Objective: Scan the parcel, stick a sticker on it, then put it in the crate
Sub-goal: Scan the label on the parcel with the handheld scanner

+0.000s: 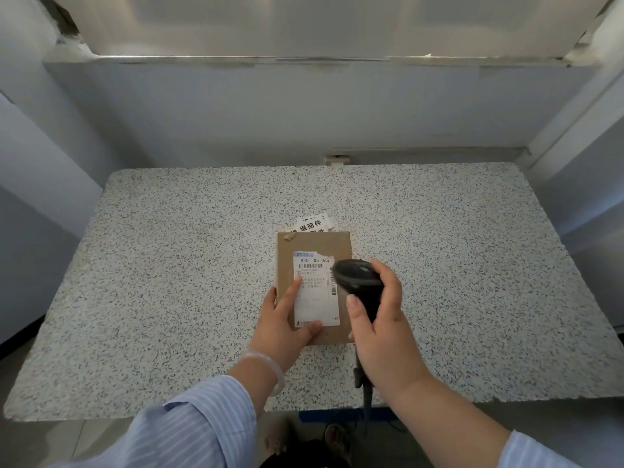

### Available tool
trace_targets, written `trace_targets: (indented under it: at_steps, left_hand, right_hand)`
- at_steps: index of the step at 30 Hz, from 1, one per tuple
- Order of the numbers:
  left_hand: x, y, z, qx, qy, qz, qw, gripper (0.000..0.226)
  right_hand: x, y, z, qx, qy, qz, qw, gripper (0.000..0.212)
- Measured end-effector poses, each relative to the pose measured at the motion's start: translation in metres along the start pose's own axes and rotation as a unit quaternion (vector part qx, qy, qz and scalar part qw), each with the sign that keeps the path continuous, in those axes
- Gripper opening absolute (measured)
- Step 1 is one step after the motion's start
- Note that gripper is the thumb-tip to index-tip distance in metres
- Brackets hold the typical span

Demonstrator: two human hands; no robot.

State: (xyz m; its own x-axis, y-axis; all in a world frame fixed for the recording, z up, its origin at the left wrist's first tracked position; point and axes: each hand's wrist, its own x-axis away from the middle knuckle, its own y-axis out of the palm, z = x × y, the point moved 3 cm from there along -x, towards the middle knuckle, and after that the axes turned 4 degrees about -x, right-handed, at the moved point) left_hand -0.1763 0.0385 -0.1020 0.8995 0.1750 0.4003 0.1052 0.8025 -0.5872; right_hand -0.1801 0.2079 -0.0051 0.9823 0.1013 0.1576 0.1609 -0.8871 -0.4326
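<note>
A flat brown cardboard parcel [320,246] with a white shipping label [314,298] is held tilted up over the speckled table [169,265]. My left hand [283,319] grips its lower left corner, thumb on the label's bottom edge. My right hand [381,325] holds a black barcode scanner [358,276], its head right over the label's right edge where a barcode runs. The scanner's cable [366,400] hangs down past the table's front edge. White stickers with black characters [312,224] lie on the table just behind the parcel, partly hidden by it. No crate is in view.
Pale walls close in the table at the back and both sides, with a ledge overhead. A blue strip [337,415] shows on the floor under the table's front edge, beside my shoes.
</note>
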Motion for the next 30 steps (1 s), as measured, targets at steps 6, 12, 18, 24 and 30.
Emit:
trace_targets:
  at_steps: [6, 12, 18, 24, 30]
  left_hand:
    - [0.011, -0.002, -0.018, -0.016, -0.027, -0.022, 0.999, 0.089]
    - [0.015, 0.003, -0.032, -0.022, -0.043, -0.039, 0.998, 0.091]
    - [0.023, 0.005, -0.042, -0.043, -0.027, -0.058, 0.997, 0.090]
    - [0.025, 0.006, -0.039, -0.061, -0.020, -0.066, 0.996, 0.092]
    - [0.026, 0.005, -0.037, -0.093, -0.003, -0.071, 0.993, 0.092]
  right_hand:
    - [-0.015, -0.010, 0.049, 0.061, 0.106, -0.008, 0.992, 0.061]
    - [-0.037, 0.002, 0.084, 0.112, 0.150, -0.027, 0.982, 0.058]
    - [-0.049, 0.015, 0.110, 0.122, 0.185, -0.038, 0.974, 0.059]
    - [-0.055, 0.022, 0.118, 0.122, 0.192, -0.046, 0.973, 0.057]
    - [-0.056, 0.024, 0.122, 0.110, 0.203, -0.036, 0.972, 0.056]
